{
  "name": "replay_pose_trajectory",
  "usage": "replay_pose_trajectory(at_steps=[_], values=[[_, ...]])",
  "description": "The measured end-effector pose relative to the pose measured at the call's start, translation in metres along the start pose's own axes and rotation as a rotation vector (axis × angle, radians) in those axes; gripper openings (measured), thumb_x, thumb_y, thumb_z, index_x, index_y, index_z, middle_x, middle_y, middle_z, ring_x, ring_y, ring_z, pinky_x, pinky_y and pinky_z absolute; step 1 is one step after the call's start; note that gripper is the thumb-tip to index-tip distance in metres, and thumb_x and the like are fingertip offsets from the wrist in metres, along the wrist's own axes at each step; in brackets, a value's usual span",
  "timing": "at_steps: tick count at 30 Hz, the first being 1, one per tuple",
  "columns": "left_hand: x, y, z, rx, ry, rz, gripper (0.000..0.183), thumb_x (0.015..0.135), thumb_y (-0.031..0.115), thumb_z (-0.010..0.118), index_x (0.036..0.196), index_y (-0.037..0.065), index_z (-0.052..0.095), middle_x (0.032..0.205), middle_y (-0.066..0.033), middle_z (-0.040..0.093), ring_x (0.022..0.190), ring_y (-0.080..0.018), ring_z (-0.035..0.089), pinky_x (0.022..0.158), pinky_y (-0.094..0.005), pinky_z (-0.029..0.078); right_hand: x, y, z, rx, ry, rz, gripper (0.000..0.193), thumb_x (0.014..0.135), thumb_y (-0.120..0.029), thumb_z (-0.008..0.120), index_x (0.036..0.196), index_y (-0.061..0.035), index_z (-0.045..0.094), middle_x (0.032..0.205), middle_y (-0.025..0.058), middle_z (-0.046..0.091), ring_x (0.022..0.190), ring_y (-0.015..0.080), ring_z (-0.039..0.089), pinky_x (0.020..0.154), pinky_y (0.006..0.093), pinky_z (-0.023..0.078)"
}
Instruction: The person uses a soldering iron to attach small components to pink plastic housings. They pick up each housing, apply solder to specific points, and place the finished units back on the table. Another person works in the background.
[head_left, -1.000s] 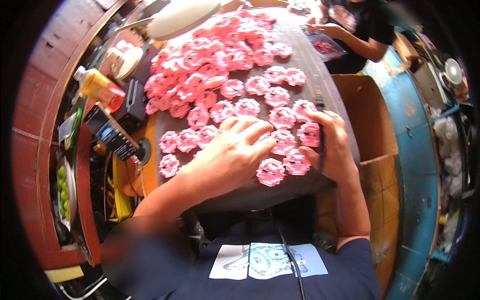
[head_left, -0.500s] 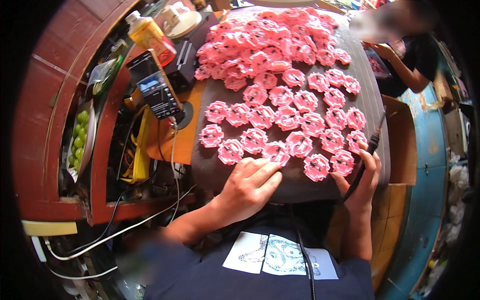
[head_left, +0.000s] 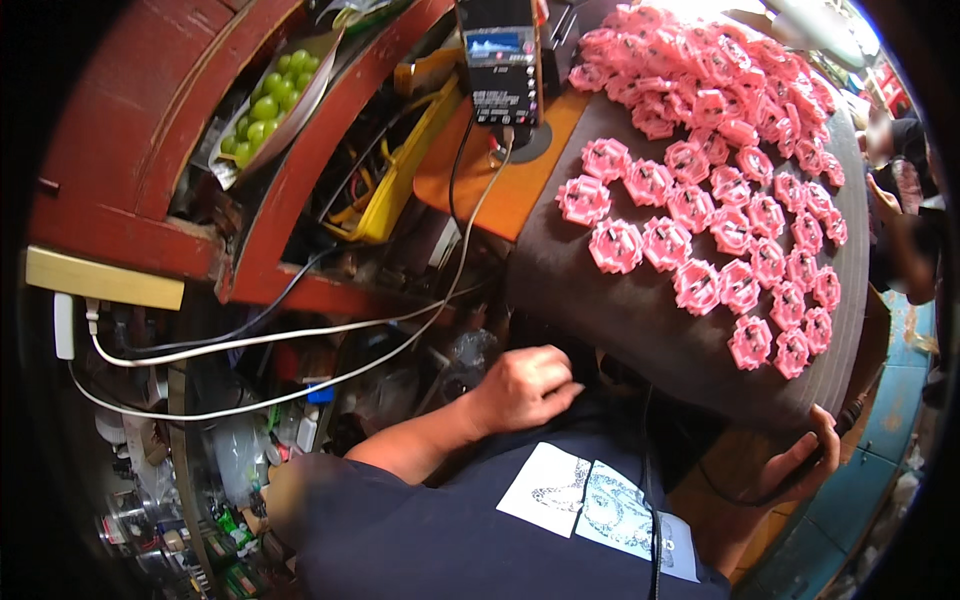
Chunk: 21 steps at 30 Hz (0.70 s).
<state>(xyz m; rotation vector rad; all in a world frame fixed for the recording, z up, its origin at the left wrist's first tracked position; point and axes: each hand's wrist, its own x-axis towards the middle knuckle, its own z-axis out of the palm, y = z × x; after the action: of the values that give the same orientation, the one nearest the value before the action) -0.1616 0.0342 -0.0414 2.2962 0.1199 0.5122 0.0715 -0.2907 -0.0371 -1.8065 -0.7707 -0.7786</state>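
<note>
Worktop: a dark grey mat (head_left: 560, 275) with a curved near edge, flanked on the left by an orange board (head_left: 470, 190) carrying a phone (head_left: 500, 60) on a stand. Stock: pink pieces (head_left: 698, 287), faceted in outline with small black parts at centre, spread singly over the mat's middle and right; a pink heap (head_left: 690, 75) of the same at the far end. Handling, as judged: light, fairly stiff, probably plastic, with centres likely delicate; best taken by the outer rim, the angular corners being apt to snag in the heap. Left hand (head_left: 525, 387): off the mat, above the lap, fingers loosely curled; whether it pinched anything could not be told. Right hand (head_left: 808, 462): at the near right corner, fingers bent about a dark handle (head_left: 852, 412), apart from the pink pieces. Clearances: bare mat lay along the left and near edges; narrow gaps ran between neighbouring pieces, some touching; white cables (head_left: 300, 335) looped left of the left hand.
</note>
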Motion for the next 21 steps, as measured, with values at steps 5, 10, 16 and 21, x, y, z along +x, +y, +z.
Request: replay_pose_trajectory(at_steps=[5, 10, 16, 21], values=[[-0.054, -0.056, 0.008, 0.132, 0.268, -0.476, 0.014, 0.087, 0.008, 0.080, 0.082, -0.001, 0.070, 0.084, -0.0157, 0.069, 0.077, -0.0358, 0.069, 0.072, -0.0412, 0.054, 0.001, -0.009, -0.016, 0.038, -0.022, -0.114, 0.027, 0.113, -0.015, 0.051, 0.133, 0.0036, 0.053, 0.116, 0.0245, 0.072, 0.106, 0.0340, 0.068, 0.100, 0.0502, 0.054], [-0.063, -0.095, 0.022, 0.179, 0.352, -0.409, 0.032, 0.086, 0.011, 0.082, 0.114, 0.003, 0.068, 0.118, -0.0157, 0.066, 0.101, -0.0324, 0.067, 0.088, -0.0383, 0.055, 0.000, -0.031, -0.016, 0.061, -0.050, -0.142, 0.026, 0.113, -0.014, 0.051, 0.131, 0.0042, 0.055, 0.112, 0.0243, 0.072, 0.101, 0.0336, 0.069, 0.097, 0.0506, 0.055], [-0.060, -0.109, 0.035, 0.277, 0.270, -0.541, 0.031, 0.084, 0.022, 0.082, 0.108, 0.005, 0.071, 0.115, -0.0155, 0.066, 0.113, -0.0386, 0.064, 0.100, -0.0483, 0.051, -0.017, -0.046, -0.031, 0.047, -0.063, -0.145, 0.028, 0.112, -0.015, 0.054, 0.130, 0.0053, 0.054, 0.111, 0.0243, 0.073, 0.101, 0.0328, 0.069, 0.099, 0.0517, 0.055], [-0.062, -0.113, 0.040, 0.069, 0.283, -0.367, 0.014, 0.091, 0.012, 0.077, 0.098, 0.002, 0.071, 0.099, -0.0155, 0.069, 0.100, -0.0370, 0.069, 0.088, -0.0446, 0.054, -0.028, -0.066, -0.033, 0.048, -0.120, -0.112, 0.026, 0.111, -0.016, 0.055, 0.131, 0.0013, 0.055, 0.110, 0.0227, 0.072, 0.102, 0.0326, 0.069, 0.097, 0.0491, 0.057]])
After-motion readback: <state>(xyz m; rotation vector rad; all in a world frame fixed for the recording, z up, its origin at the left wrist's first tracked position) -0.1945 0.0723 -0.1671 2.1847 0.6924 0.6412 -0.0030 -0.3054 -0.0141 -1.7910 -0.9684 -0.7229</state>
